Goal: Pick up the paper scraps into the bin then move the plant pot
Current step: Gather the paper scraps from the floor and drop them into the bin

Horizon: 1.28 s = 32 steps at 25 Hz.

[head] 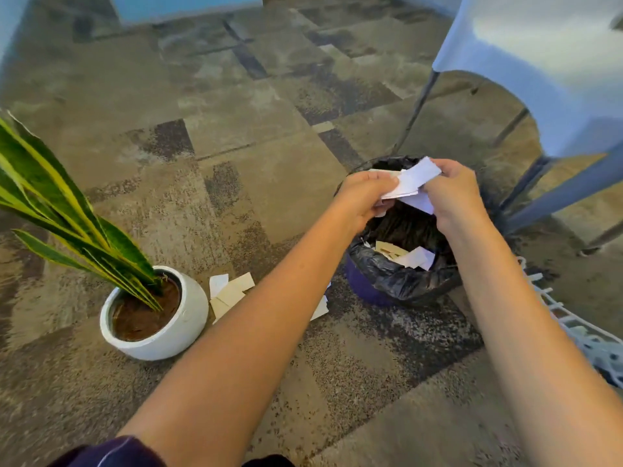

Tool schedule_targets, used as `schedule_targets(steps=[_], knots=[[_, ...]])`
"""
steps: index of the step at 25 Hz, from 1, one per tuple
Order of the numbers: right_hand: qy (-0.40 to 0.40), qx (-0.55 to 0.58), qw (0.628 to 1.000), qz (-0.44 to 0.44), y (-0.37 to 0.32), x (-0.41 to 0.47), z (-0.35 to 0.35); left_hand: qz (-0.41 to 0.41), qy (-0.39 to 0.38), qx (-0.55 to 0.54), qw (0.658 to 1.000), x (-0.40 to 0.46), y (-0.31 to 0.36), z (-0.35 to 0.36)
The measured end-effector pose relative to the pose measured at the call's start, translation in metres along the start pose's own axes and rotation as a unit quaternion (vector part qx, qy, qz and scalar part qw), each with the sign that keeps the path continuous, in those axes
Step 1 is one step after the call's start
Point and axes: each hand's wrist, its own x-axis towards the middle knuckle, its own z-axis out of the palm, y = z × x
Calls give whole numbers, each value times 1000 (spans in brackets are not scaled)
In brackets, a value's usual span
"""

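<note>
My left hand [362, 193] and my right hand [453, 193] are both held above the bin [367, 288], pinching a bunch of white paper scraps [416, 178] between them. The bin is dark purple with a black bag liner and has several scraps [406, 256] lying inside. More white and cream scraps [229, 293] lie on the carpet between the bin and the plant pot [188, 318]. One further scrap [320, 308] shows just past my left forearm. The pot is white and round, with brown soil and long green-yellow leaves leaning left.
A white chair [539, 62] with thin metal legs stands at the right, right behind the bin. A white lattice object [590, 342] lies on the carpet at the right edge. Patterned brown carpet [236, 129] stretches ahead to a blue wall base.
</note>
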Motion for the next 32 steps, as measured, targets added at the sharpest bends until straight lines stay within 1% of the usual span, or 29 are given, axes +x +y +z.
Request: schedule_targets(steps=[2, 3, 5, 7, 9, 11, 13, 15, 16, 18, 20, 22, 25, 27, 28, 30, 31, 32], knots=[[-3, -61, 998, 23, 4, 17, -9, -35, 7, 45, 998, 10, -3, 11], [-9, -79, 996, 36, 6, 22, -11, -56, -3, 62, 997, 14, -5, 13], [-12, -111, 991, 72, 6, 27, -14, -92, -55, 79, 991, 17, -8, 11], [-14, -138, 985, 98, 9, 30, -15, -104, -98, 75, 987, 14, -11, 5], [-24, -145, 985, 93, 15, 26, -11, -94, -108, 78, 987, 11, -12, -4], [4, -143, 988, 66, 24, 23, -4, -75, -98, 115, 986, 7, -12, -13], [51, -143, 988, 20, 30, 17, 4, -34, -77, 185, 979, 4, -12, -20], [95, -157, 982, -47, 33, 10, 14, 33, -40, 231, 971, 2, -12, -30], [106, -161, 977, -89, 35, 6, 21, 64, -19, 235, 970, 2, -12, -38], [104, -144, 968, -178, 40, -10, 38, 106, 21, 231, 967, 0, -18, -61], [75, -107, 958, -253, 54, -26, 56, 118, 52, 224, 966, -3, -35, -93], [33, -103, 950, -294, 76, -42, 74, 100, 89, 203, 970, -5, -60, -132], [-47, -137, 939, -311, 120, -58, 93, 30, 153, 174, 972, -10, -107, -190], [-94, -178, 936, -289, 158, -55, 102, -14, 181, 185, 966, -14, -141, -224], [-117, -204, 935, -267, 177, -50, 105, -28, 194, 213, 957, -14, -157, -237], [-167, -268, 922, -223, 215, -35, 113, -42, 210, 305, 928, -11, -184, -259], [-192, -305, 909, -210, 233, -27, 117, -48, 200, 357, 911, -7, -194, -266], [-215, -342, 893, -200, 249, -20, 120, -56, 174, 410, 894, -3, -202, -271]])
